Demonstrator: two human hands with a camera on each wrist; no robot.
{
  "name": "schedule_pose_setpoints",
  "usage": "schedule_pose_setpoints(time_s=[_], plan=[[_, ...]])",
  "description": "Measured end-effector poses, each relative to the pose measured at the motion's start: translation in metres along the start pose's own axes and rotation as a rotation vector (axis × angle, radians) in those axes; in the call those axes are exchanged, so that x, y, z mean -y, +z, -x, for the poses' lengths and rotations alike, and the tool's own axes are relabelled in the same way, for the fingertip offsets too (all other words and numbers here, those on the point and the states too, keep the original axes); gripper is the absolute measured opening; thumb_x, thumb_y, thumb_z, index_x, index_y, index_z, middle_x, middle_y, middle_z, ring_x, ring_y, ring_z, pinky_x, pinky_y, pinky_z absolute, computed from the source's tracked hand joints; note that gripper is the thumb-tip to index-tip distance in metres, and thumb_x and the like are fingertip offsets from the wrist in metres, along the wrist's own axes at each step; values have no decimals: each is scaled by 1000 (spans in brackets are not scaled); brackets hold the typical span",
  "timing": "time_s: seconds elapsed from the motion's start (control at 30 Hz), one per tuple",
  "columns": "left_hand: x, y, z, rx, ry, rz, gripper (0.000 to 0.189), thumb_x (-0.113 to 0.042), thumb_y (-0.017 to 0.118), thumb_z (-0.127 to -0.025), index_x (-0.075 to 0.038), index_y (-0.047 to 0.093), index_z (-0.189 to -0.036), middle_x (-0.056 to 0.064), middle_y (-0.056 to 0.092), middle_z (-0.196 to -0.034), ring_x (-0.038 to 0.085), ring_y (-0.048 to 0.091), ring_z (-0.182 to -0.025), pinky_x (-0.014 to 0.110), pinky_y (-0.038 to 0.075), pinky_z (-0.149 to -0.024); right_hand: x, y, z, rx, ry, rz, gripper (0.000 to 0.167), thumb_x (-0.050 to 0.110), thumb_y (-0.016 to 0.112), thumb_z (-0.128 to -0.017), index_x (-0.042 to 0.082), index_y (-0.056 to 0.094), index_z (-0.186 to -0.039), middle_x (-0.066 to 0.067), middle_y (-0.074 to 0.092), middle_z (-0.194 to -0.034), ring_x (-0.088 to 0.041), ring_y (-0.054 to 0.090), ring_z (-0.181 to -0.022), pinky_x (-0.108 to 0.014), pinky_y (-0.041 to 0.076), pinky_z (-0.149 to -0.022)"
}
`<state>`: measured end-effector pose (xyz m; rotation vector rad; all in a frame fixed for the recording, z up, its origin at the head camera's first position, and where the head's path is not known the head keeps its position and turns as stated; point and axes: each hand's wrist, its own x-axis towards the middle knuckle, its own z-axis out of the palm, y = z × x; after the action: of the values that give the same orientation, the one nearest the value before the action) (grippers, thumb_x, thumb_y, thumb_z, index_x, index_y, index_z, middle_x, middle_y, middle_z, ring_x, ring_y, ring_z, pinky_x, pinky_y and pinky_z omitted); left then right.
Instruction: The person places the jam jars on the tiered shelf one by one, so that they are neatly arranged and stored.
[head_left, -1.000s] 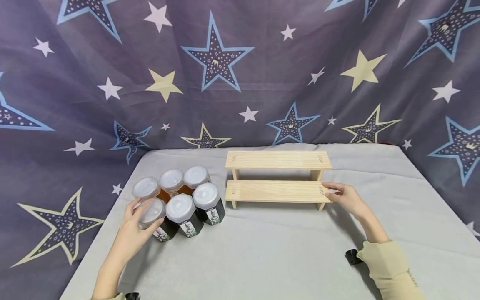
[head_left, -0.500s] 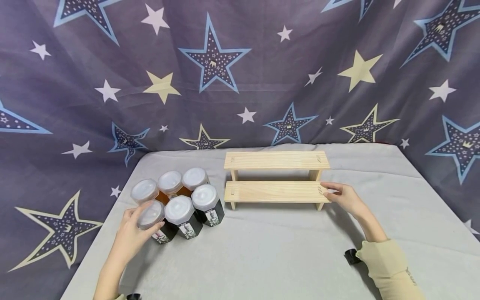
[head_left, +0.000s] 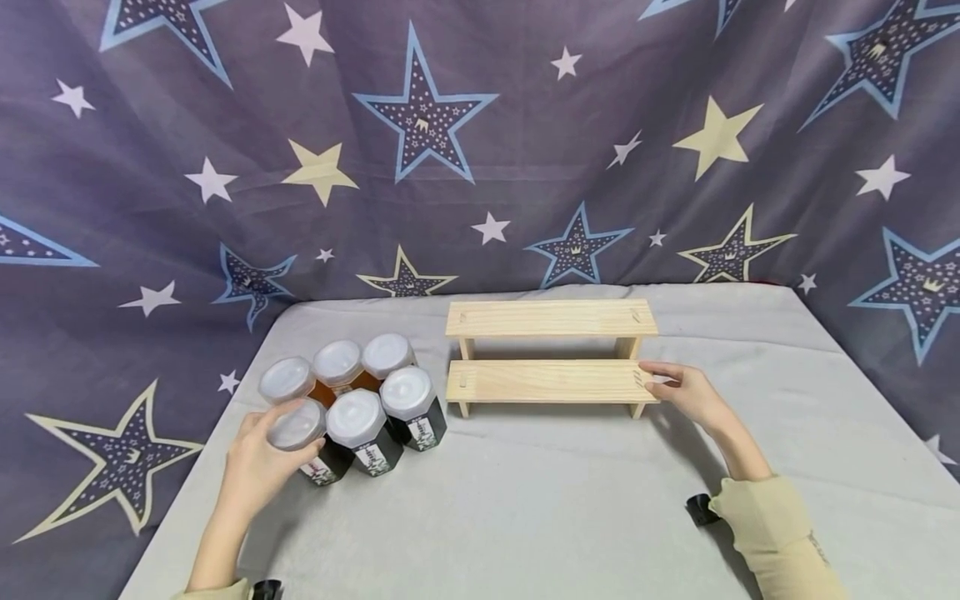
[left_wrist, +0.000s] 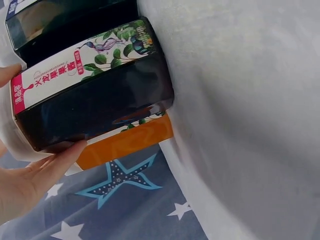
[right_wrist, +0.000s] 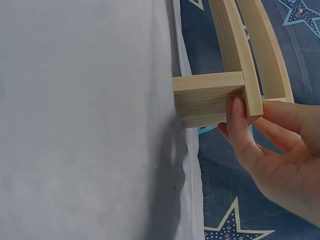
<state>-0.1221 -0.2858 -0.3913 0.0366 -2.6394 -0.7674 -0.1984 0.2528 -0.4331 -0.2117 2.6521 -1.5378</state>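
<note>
At the table's left, my left hand [head_left: 255, 461] grips the nearest left jar [head_left: 326, 463] round its white lid, thumb on one side and fingers on the other. The left wrist view shows this dark jar [left_wrist: 100, 97] standing on the cloth, with a white and pink label of flowers and leaves. Across the table, my right hand [head_left: 697, 395] pinches the right end of the lower board of a two-step wooden shelf [head_left: 551, 382]. In the right wrist view the thumb and fingers [right_wrist: 240, 125] lie on both faces of that board [right_wrist: 247, 65], above its leg.
Two more dark jars [head_left: 367, 433] stand to the right of the held one. Behind this row are amber jars [head_left: 351, 375] with white lids. A grey-white cloth [head_left: 525, 500] covers the table. A star-patterned curtain [head_left: 525, 192] hangs along the back and sides.
My left fingers have closed in around the jar's lid, from a looser spread. The right hand stays at the shelf end. The head view has shifted slightly.
</note>
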Motion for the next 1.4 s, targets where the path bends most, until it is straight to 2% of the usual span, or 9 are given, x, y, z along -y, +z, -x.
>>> schedule_pose_setpoints(time_s=[0.23, 0.37, 0.53, 0.73, 0.8, 0.9, 1.0, 1.03, 1.4], plan=[[0, -2, -1, -9, -61, 13, 57, -25, 78, -61, -11, 58, -112, 16, 49, -99, 39, 49, -92, 54, 35, -72, 2, 1, 0, 8, -2, -7, 41, 9, 55, -86, -10, 46, -121, -28, 50, -117, -1, 56, -77, -18, 46, -67], [-2, -3, 1, -43, -75, 16, 55, -24, 78, -60, -12, 59, -110, 15, 49, -98, 38, 49, -92, 53, 35, -73, 1, 2, 0, 7, -8, -11, 41, 8, 55, -85, -11, 46, -121, -29, 50, -117, -1, 56, -76, -18, 46, -66], [-11, -9, 1, -88, -85, 20, 54, -23, 79, -59, -12, 60, -109, 14, 49, -98, 37, 49, -92, 52, 35, -74, 0, 1, 1, 0, -10, -16, 40, 6, 55, -85, -11, 47, -120, -30, 49, -117, -1, 56, -77, -18, 46, -66], [-18, -17, -1, -163, -42, 56, 52, -19, 79, -57, -10, 61, -105, 12, 49, -95, 35, 50, -90, 47, 35, -74, 0, 0, 1, -1, -5, -21, 40, 6, 55, -85, -11, 47, -120, -30, 49, -117, 0, 55, -77, -17, 46, -66], [-14, -17, -3, -206, -18, 61, 51, -20, 80, -56, -13, 63, -103, 9, 49, -91, 30, 51, -86, 44, 36, -73, 0, 0, 1, 0, -5, -24, 40, 7, 55, -85, -11, 46, -120, -30, 49, -117, 0, 55, -76, -18, 46, -66], [-17, -21, -5, -236, -4, 60, 50, -20, 79, -56, -13, 63, -102, 8, 48, -87, 30, 51, -83, 44, 36, -70, -1, 1, 1, -1, -3, -22, 40, 6, 55, -85, -11, 47, -120, -30, 50, -116, 0, 55, -76, -18, 46, -66], [-22, -28, -8, -244, -1, 40, 51, -19, 79, -55, -12, 62, -103, 10, 48, -88, 31, 51, -83, 45, 36, -69, -1, 1, 0, -3, -6, -20, 40, 6, 55, -85, -11, 47, -120, -29, 51, -115, 1, 55, -76, -17, 46, -66], [-29, -33, -8, -230, -4, 28, 51, -18, 78, -56, -9, 61, -103, 13, 48, -89, 36, 50, -83, 49, 35, -67, -1, 1, 0, -4, -5, -21, 40, 5, 55, -85, -11, 47, -120, -29, 51, -115, 1, 55, -76, -17, 46, -66], [-49, -56, -22, -221, -21, -37, 55, -20, 78, -58, -11, 59, -109, 16, 49, -95, 37, 50, -83, 48, 34, -63, 1, 0, 1, 2, 6, -39, 41, 7, 55, -85, -11, 46, -121, -29, 50, -116, 2, 55, -75, -18, 46, -65]])
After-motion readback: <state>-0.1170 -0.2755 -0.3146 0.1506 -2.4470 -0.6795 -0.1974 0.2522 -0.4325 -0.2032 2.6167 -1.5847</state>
